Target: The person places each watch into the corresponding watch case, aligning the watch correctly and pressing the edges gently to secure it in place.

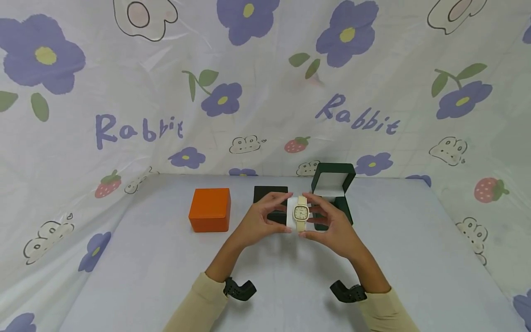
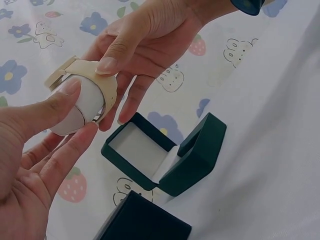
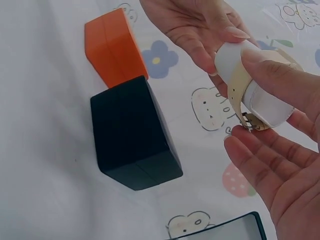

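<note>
A cream-strapped wristwatch [image 1: 301,213] with a squarish dial faces the head camera, its strap looped round a white watch cushion [image 1: 292,214]. My left hand [image 1: 261,221] grips one end of the cushion, thumb on its side in the left wrist view. From the other side my right hand [image 1: 333,226] holds watch and cushion, its thumb pressing near the strap [image 2: 107,82]. The strap's buckle [image 3: 252,121] shows beside the right fingertips in the right wrist view. Just behind the right hand stands a dark green watch box [image 1: 333,168], lid raised, white lining visible.
Behind my left hand sits a closed black-looking box [image 1: 265,196], partly covered by that hand. An orange box [image 1: 210,203] stands farther left on the white-covered table [image 1: 157,276]. A flower-and-rabbit printed sheet [image 1: 265,110] hangs at the back and sides.
</note>
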### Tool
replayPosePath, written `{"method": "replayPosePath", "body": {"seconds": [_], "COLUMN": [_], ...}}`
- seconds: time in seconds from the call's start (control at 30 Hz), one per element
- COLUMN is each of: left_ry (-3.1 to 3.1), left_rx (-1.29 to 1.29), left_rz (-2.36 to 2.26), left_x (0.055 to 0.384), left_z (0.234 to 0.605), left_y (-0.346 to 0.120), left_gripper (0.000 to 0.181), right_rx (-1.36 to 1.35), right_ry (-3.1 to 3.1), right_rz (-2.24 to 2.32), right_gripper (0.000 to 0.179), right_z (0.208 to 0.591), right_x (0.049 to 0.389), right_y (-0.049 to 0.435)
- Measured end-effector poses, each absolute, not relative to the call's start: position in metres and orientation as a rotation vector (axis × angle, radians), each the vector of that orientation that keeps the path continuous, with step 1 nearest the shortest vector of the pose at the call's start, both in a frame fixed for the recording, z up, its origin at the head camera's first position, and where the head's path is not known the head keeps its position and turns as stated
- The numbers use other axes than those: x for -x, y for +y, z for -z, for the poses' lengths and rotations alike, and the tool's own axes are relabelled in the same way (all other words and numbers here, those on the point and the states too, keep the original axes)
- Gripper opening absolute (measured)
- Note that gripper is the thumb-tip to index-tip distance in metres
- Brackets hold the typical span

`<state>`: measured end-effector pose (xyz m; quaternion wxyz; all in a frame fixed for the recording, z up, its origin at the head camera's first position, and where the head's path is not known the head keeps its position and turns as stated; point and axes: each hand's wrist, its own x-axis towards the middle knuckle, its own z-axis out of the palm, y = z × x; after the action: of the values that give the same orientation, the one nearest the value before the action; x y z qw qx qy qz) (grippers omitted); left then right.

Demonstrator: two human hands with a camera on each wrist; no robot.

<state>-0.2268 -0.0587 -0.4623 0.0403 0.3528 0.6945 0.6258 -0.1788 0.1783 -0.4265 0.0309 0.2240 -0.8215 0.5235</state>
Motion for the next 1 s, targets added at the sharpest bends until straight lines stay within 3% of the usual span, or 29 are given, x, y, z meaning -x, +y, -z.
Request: {"method": "replayPosePath", "body": {"seconds": [1.0], "left_ry": [2.133], "left_rx": [-1.084], "left_rz": [-1.895], "left_x": [0.2255], "left_z": [0.4615], "left_y": [-0.0579], "left_gripper": [0.079], "right_rx": [-0.708], "right_ry": [-2.469], "right_rz": [-1.645], "right_gripper": [0.083], "right_z": [0.4375], "right_x": [0.1841], "right_y": [0.18]}}
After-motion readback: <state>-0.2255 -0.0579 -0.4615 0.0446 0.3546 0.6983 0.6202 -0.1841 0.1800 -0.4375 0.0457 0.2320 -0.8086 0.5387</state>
